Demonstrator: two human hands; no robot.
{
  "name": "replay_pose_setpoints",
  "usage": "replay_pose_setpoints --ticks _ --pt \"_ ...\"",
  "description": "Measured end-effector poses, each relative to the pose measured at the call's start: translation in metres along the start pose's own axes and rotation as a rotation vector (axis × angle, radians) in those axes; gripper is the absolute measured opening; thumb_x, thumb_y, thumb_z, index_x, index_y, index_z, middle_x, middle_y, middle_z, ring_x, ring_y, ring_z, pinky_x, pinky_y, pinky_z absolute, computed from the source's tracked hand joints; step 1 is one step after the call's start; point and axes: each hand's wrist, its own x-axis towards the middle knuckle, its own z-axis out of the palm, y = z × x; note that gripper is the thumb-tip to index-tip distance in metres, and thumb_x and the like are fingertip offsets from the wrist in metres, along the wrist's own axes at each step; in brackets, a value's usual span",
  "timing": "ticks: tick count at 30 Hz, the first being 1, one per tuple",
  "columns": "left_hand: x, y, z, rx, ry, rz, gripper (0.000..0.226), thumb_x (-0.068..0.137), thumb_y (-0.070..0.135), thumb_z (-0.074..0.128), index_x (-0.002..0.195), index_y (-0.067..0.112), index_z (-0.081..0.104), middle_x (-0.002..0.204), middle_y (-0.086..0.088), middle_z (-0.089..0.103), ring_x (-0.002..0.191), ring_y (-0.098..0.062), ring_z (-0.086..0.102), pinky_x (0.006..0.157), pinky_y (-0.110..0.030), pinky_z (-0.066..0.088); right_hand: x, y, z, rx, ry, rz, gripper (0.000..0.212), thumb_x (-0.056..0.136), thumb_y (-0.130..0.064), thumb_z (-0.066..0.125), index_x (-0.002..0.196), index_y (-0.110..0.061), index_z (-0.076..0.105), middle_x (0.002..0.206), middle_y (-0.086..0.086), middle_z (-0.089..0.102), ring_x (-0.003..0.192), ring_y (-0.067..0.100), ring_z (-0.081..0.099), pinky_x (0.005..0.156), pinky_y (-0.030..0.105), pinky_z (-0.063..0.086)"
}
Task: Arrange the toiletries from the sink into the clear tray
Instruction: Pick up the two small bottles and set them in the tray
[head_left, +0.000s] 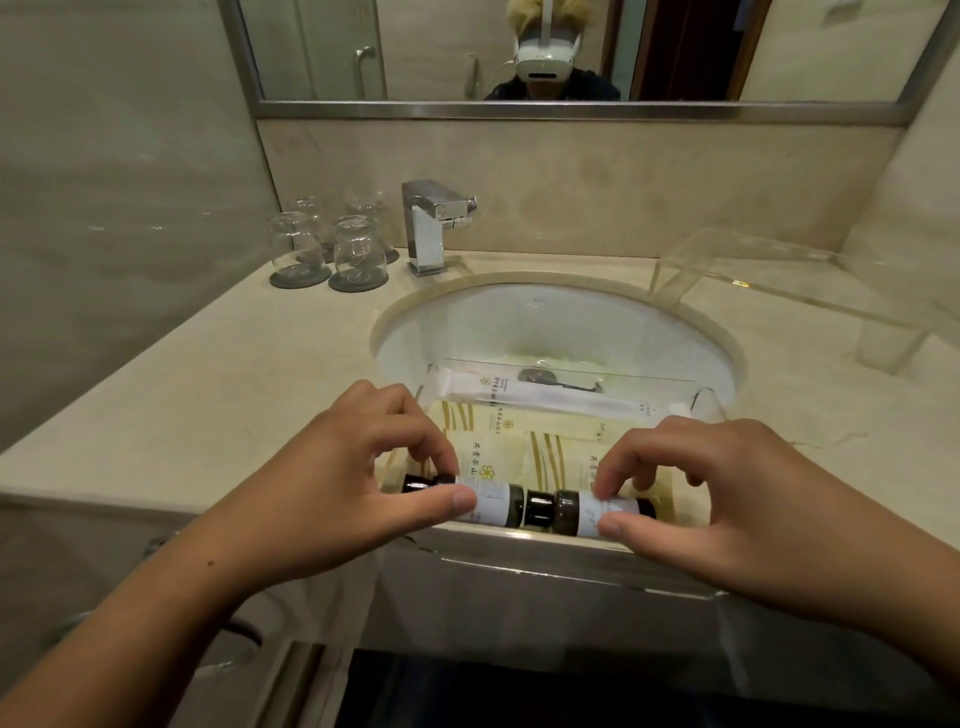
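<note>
At the far left of the beige stone counter (223, 374), four upturned clear drinking glasses (332, 249) are seen on dark round coasters, and beside them a square chrome tap (434, 223) is mounted behind the white oval sink basin (550, 322). Across the front of the basin a clear shallow plastic tray (709, 397) is laid, and it is already nearly filled: a long white sachet (540, 392) is placed at its far side, and cream packets with gold stripes (519, 447) are laid flat below it. At the near edge of the tray, a small dark bottle with a white label (491, 501) is pinched by the left hand (358, 467), the thumb and fingertips being closed on its body. End to end with it, touching at the caps as far as can be judged, a second small dark bottle with a white label (587, 512) is clamped in the same way by the right hand (727, 493). Both bottles are lying on their sides in one row. The step in hand is judged to be the final placing of the two bottles. For the next move, the bottles must be settled so that they do not roll, and then the fingers can be opened. At the far right, a clear acrylic stand (779, 275) is left on the counter.
</note>
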Motion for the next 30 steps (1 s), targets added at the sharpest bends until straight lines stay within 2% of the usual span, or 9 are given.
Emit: replay_pose_setpoints --ticks 3,8,13,15,19,24,27,30 --pt "0.001 -0.001 -0.005 -0.004 -0.023 0.022 0.026 0.077 0.071 0.068 0.089 0.049 0.075 0.095 0.019 0.066 0.103 -0.007 0.057 0.076 -0.022 0.043 0.002 -0.002 -0.002 0.003 -0.028 -0.021 0.012 0.082 -0.055 0.069 0.089 -0.045 0.070 0.095 -0.033 0.066 0.096 -0.004 0.063 0.078 0.010 0.041" --pt "0.002 -0.002 -0.009 -0.027 -0.053 0.048 0.015 0.082 0.057 0.070 0.093 0.048 0.076 0.093 0.017 0.070 0.097 -0.015 0.058 0.075 -0.018 0.043 0.008 -0.005 0.000 0.021 -0.059 -0.046 0.010 0.082 -0.050 0.070 0.087 -0.041 0.073 0.094 -0.027 0.070 0.093 0.001 0.065 0.076 0.011 0.043" --pt "0.004 -0.005 -0.008 -0.014 -0.072 0.052 0.014 0.083 0.056 0.068 0.091 0.048 0.077 0.095 0.020 0.070 0.098 -0.012 0.057 0.073 -0.021 0.041 0.011 -0.001 0.002 0.023 -0.057 -0.047 0.010 0.083 -0.049 0.072 0.088 -0.040 0.074 0.092 -0.024 0.071 0.091 0.002 0.067 0.070 0.012 0.045" --pt "0.005 -0.006 -0.009 -0.007 -0.075 0.055 0.017 0.084 0.059 0.067 0.093 0.048 0.076 0.101 0.022 0.068 0.104 -0.010 0.058 0.078 -0.024 0.044 0.011 0.002 0.003 -0.002 -0.051 -0.061 0.016 0.083 -0.055 0.069 0.091 -0.042 0.074 0.099 -0.025 0.069 0.098 -0.001 0.065 0.074 0.012 0.044" --pt "0.007 -0.004 -0.009 0.013 -0.100 0.114 0.023 0.087 0.061 0.066 0.104 0.048 0.075 0.117 0.026 0.065 0.120 -0.007 0.058 0.094 -0.031 0.049 0.013 0.007 0.005 -0.064 -0.039 -0.088 0.030 0.083 -0.066 0.058 0.102 -0.050 0.074 0.121 -0.033 0.058 0.119 -0.009 0.053 0.094 0.015 0.041" --pt "0.014 -0.004 -0.009 0.013 -0.170 0.126 0.024 0.086 0.060 0.068 0.105 0.048 0.076 0.122 0.029 0.065 0.123 -0.004 0.058 0.098 -0.035 0.050 0.019 0.011 0.006 -0.052 -0.068 -0.087 0.030 0.082 -0.068 0.060 0.102 -0.051 0.075 0.122 -0.036 0.058 0.120 -0.014 0.049 0.096 0.014 0.040" --pt "0.017 -0.004 -0.011 0.003 -0.192 0.124 0.020 0.085 0.057 0.070 0.101 0.048 0.077 0.122 0.029 0.065 0.124 -0.002 0.056 0.100 -0.033 0.049 0.022 0.012 0.004 -0.058 -0.084 -0.100 0.030 0.080 -0.069 0.063 0.103 -0.052 0.073 0.122 -0.037 0.056 0.122 -0.014 0.045 0.094 0.010 0.037" --pt "0.020 -0.003 -0.013 0.034 -0.216 0.128 0.025 0.081 0.064 0.069 0.101 0.049 0.076 0.127 0.033 0.061 0.129 0.003 0.051 0.103 -0.028 0.046 0.023 0.014 0.004 -0.088 -0.104 -0.108 0.036 0.079 -0.073 0.061 0.108 -0.054 0.070 0.131 -0.041 0.047 0.127 -0.018 0.036 0.093 0.005 0.033"
